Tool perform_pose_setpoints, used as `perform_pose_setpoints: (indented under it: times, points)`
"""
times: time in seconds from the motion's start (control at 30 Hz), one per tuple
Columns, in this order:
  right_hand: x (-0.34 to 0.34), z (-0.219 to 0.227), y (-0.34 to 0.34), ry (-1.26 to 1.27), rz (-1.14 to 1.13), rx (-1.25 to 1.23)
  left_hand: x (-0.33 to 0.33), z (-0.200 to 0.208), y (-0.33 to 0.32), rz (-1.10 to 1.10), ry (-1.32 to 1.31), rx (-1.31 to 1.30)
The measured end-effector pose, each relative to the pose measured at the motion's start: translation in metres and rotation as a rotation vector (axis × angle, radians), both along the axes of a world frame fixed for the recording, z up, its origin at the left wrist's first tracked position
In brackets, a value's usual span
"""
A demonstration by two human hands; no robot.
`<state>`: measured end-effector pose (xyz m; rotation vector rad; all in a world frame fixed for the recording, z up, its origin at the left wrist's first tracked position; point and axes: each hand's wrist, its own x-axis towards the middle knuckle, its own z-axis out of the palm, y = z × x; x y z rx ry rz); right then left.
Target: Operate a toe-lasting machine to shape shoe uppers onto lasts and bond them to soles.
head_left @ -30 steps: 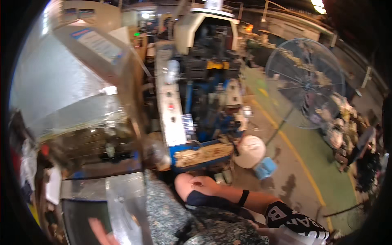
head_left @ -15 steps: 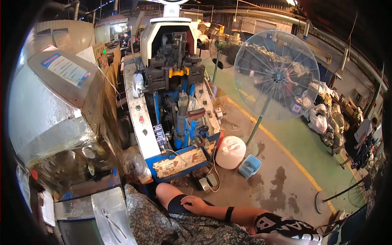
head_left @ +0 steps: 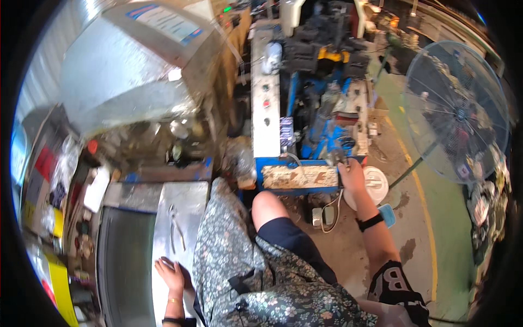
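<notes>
My left hand point(head_left: 170, 274) is at the metal sheet point(head_left: 188, 199) on the bench to my left, its fingers apart and nothing in them. Just beyond its fingertips lie thin metal tongs point(head_left: 175, 229), their two arms slightly spread. My right arm stretches forward, and my right hand point(head_left: 352, 177) is at the front right corner of a blue-framed machine point(head_left: 299, 176). Its fingers are curled against small metal parts there; blur hides what they grip. A patterned cloth point(head_left: 239, 272) covers my lap, and one bare knee shows beside it.
A grey metal housing point(head_left: 131, 65) stands at the left above a cluttered shelf. A foot pedal point(head_left: 322, 217) with a cable lies on the floor under the machine. A white drum point(head_left: 377, 184), a blue tub point(head_left: 387, 215) and a large fan point(head_left: 457, 111) stand at the right.
My right hand has left my thigh and reached forward to the machine's corner. My left hand has come into view at the metal sheet. The view has swung left and down.
</notes>
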<state>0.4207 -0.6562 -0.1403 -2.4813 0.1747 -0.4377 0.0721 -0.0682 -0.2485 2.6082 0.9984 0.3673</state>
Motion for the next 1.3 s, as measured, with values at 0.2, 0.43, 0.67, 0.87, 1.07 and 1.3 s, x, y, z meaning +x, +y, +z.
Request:
perform_pose_setpoints:
  times: [0.2, 0.43, 0.67, 0.87, 1.07, 1.3]
  points:
    - [0.041, -0.058, -0.005, 0.158, -0.105, 0.209, 0.033, 0.013, -0.009, 0.128, 0.212, 0.126]
    - [0.022, -0.026, 0.024, 0.491, -0.275, 0.471, 0.021, 0.018, -0.004, 0.124, 0.251, 0.203]
    - [0.020, -0.027, 0.021, 0.525, -0.432, 0.204, 0.030, 0.024, -0.003, 0.110, 0.260, 0.261]
    - [0.017, -0.037, 0.017, 0.452, -0.416, 0.239, 0.028, 0.024, -0.003, 0.144, 0.289, 0.227]
    - [0.013, -0.068, -0.027, 0.440, -0.301, 0.000, 0.029, 0.029, -0.001, 0.102, 0.263, 0.198]
    - [0.039, -0.039, 0.020, 0.411, -0.238, 0.167, 0.028, 0.030, -0.012, 0.138, 0.193, 0.194]
